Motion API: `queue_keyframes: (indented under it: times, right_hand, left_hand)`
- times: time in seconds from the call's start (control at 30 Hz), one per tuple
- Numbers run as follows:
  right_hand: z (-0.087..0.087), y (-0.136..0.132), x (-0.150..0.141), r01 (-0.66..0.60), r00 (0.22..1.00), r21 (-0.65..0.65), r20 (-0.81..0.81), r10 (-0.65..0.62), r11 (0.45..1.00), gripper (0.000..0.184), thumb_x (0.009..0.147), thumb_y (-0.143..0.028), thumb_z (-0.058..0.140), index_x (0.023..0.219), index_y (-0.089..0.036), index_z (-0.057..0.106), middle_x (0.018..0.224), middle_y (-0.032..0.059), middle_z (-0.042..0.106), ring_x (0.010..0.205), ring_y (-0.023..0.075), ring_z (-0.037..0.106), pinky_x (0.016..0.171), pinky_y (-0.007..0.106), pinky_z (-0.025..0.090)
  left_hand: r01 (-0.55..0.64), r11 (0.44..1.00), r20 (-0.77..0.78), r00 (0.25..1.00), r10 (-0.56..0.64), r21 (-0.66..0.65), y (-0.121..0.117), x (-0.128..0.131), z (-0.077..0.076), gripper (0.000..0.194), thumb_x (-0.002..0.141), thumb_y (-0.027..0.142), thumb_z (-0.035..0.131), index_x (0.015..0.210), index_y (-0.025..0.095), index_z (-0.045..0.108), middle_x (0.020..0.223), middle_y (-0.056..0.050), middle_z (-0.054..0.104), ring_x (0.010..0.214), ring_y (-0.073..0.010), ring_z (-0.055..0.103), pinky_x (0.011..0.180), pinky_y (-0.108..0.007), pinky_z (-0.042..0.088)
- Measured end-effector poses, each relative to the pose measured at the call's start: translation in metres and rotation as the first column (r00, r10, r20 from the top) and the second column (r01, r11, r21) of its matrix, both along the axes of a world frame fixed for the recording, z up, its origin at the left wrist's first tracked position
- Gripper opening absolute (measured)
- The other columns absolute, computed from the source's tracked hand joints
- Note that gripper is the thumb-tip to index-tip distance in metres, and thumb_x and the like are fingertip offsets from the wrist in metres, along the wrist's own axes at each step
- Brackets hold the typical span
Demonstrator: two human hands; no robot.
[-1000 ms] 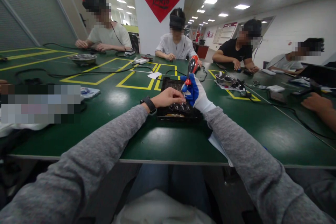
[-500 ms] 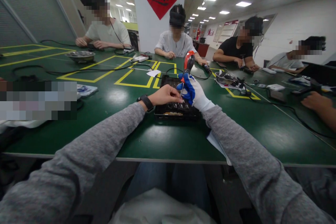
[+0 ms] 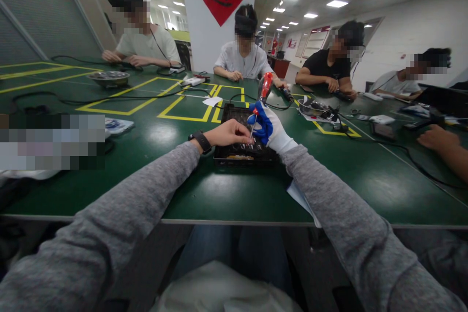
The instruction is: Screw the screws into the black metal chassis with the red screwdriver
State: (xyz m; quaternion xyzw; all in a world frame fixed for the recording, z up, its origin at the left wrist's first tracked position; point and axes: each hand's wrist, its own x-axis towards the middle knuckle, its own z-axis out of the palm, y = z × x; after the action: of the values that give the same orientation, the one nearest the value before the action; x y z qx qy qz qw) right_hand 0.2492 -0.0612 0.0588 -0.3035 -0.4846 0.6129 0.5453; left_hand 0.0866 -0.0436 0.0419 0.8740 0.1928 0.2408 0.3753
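In the head view, my right hand (image 3: 272, 129), in a white and blue glove, is closed round a screwdriver (image 3: 265, 87) with a red and black handle. The handle points up and leans a little to the right, while the shaft runs down and to the left. My bare left hand (image 3: 228, 134), a black watch on its wrist, pinches with thumb and fingertips at the lower end of the shaft. Whatever is in that pinch is too small to make out. Both hands are above an open black tool case (image 3: 239, 160) that holds several small metal pieces.
Papers (image 3: 302, 200) lie under my right forearm at the table's front edge. Farther off are a small white paper (image 3: 212, 101), a metal bowl (image 3: 108, 78), another bowl (image 3: 312, 106) and black cables (image 3: 146, 98). Several people sit around the green table (image 3: 226, 200).
The screwdriver's handle leans slightly more to the right than before. Both hands stay over the case in nearly the same pose. The whole view has shifted a little.
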Motion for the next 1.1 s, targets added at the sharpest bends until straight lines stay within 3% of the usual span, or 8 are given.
queue_keyframes:
  times: [0.2, 0.4, 0.57, 0.7, 0.9, 1.1]
  right_hand:
    - [-0.0014, 0.0018, 0.0030, -0.124, 0.991, 0.024, -0.037, 0.125, 0.992, 0.042, 0.080, -0.052, 0.050, 0.100, -0.015, 0.056, 0.056, -0.0046, 0.056, 0.033, 0.0021, 0.037, 0.029, 0.015, 0.024]
    - [-0.0036, 0.0027, -0.0003, -0.078, 0.996, 0.072, -0.031, 0.080, 0.994, 0.040, 0.077, -0.050, 0.055, 0.103, -0.019, 0.055, 0.056, -0.0060, 0.057, 0.033, 0.0020, 0.039, 0.030, 0.014, 0.027]
    - [0.0018, -0.0032, 0.0008, -0.132, 0.991, 0.001, -0.003, 0.132, 0.991, 0.044, 0.080, -0.052, 0.050, 0.104, -0.015, 0.056, 0.059, -0.0025, 0.060, 0.038, 0.0046, 0.048, 0.034, 0.015, 0.035]
    - [0.0033, -0.0055, -0.0003, -0.101, 0.995, 0.005, 0.016, 0.101, 0.995, 0.046, 0.080, -0.054, 0.049, 0.104, -0.016, 0.056, 0.055, -0.0046, 0.057, 0.034, 0.0033, 0.042, 0.032, 0.015, 0.031]
    - [0.0026, -0.0062, -0.0050, -0.062, 0.996, 0.063, 0.070, 0.057, 0.996, 0.047, 0.078, -0.056, 0.048, 0.103, -0.017, 0.056, 0.051, -0.0057, 0.053, 0.033, 0.0029, 0.038, 0.031, 0.015, 0.025]
    - [0.0039, -0.0050, -0.0025, -0.136, 0.989, -0.005, 0.061, 0.136, 0.991, 0.058, 0.078, -0.064, 0.040, 0.107, -0.017, 0.056, 0.054, -0.0039, 0.055, 0.035, 0.0044, 0.041, 0.032, 0.016, 0.029]
  left_hand:
    - [-0.039, 0.999, 0.017, 0.999, 0.039, -0.023, -0.0027, -0.0001, 0.0021, 0.029, 0.067, 0.037, 0.068, 0.075, 0.010, 0.070, 0.070, -0.007, 0.067, 0.063, -0.0114, 0.057, 0.060, -0.022, 0.045]
    - [-0.050, 0.998, 0.014, 0.999, 0.050, -0.026, -0.0028, 0.0006, 0.0011, 0.028, 0.065, 0.037, 0.069, 0.070, 0.010, 0.069, 0.068, -0.006, 0.067, 0.061, -0.0112, 0.057, 0.060, -0.023, 0.045]
    - [0.005, 0.998, 0.031, 1.000, -0.003, -0.065, -0.0028, -0.0011, 0.0021, 0.026, 0.067, 0.035, 0.069, 0.076, 0.011, 0.071, 0.085, -0.010, 0.070, 0.075, -0.0155, 0.062, 0.071, -0.026, 0.049]
    - [0.026, 0.995, 0.032, 0.999, -0.023, -0.097, -0.0029, -0.0011, 0.0025, 0.030, 0.070, 0.037, 0.066, 0.083, 0.010, 0.071, 0.089, -0.011, 0.070, 0.079, -0.0171, 0.063, 0.073, -0.027, 0.049]
    - [-0.066, 0.996, 0.038, 0.997, 0.068, -0.060, -0.0031, 0.0014, 0.0014, 0.028, 0.063, 0.035, 0.072, 0.075, 0.010, 0.070, 0.071, -0.007, 0.069, 0.062, -0.0118, 0.060, 0.061, -0.023, 0.047]
    - [0.017, 0.996, 0.050, 0.999, -0.012, -0.093, -0.0036, -0.0007, 0.0026, 0.024, 0.066, 0.031, 0.070, 0.076, 0.010, 0.071, 0.083, -0.010, 0.070, 0.073, -0.0137, 0.063, 0.069, -0.023, 0.049]
